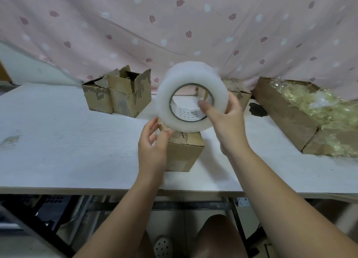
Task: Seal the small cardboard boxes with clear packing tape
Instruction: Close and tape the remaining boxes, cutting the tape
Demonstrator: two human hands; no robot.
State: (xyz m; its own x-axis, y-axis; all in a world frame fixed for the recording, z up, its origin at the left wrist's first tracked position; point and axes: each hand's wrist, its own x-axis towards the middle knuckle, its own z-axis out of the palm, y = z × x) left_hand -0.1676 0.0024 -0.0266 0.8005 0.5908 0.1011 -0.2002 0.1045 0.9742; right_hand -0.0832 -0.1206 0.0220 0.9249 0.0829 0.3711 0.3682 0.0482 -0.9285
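A thick roll of clear packing tape (174, 95) is held up in the air over the table's middle. My right hand (226, 122) grips it, thumb hooked through the core. My left hand (155, 143) pinches at the roll's lower left edge, fingers curled on the tape there; whether a loose end is lifted I cannot tell. Directly below stands a small cardboard box (184, 153) with its top flaps folded shut, partly hidden by the roll and my left hand.
Two small open boxes (118, 96) stand at the back left of the white table (67, 141). Another small box (239, 96) sits behind the roll. A large carton of crumpled clear film (286, 118) fills the right side. A pink curtain hangs behind.
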